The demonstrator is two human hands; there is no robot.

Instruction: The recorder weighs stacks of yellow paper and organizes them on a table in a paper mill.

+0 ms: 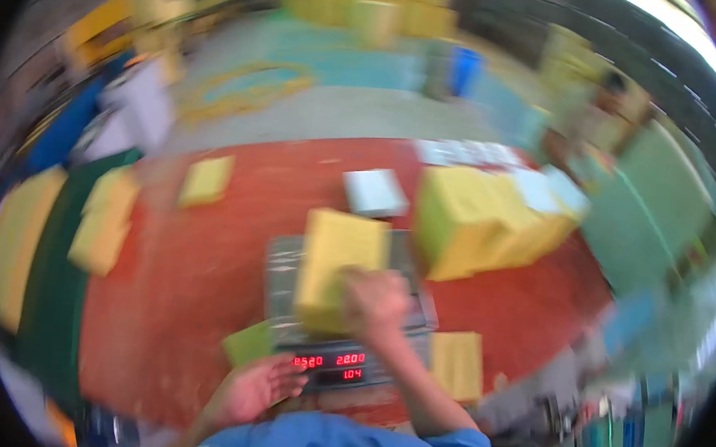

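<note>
A yellow block-shaped pack (pixel 331 263) lies on the grey platform of a digital scale (pixel 283 272), whose red display is lit. My right hand (pixel 375 302) is over the near right part of the pack, touching or just above it. Its fingers are curled and blurred, and whatever they hold is hidden. At the scale's near left corner is my left hand (pixel 261 388), empty, with fingers apart. A yellow-green flat piece (pixel 248 343) lies just beyond it. To the right of the display is a flat yellow piece (pixel 456 366).
Yellow stacks (pixel 467 232) with pale packs on top stand right on the red table (pixel 201 295). A light-blue pack (pixel 375 193) lies behind the scale, a small yellow pack (pixel 206 181) farther left. More yellow stacks (pixel 104 220) line the left edge. Another person (pixel 585 115) is at far right.
</note>
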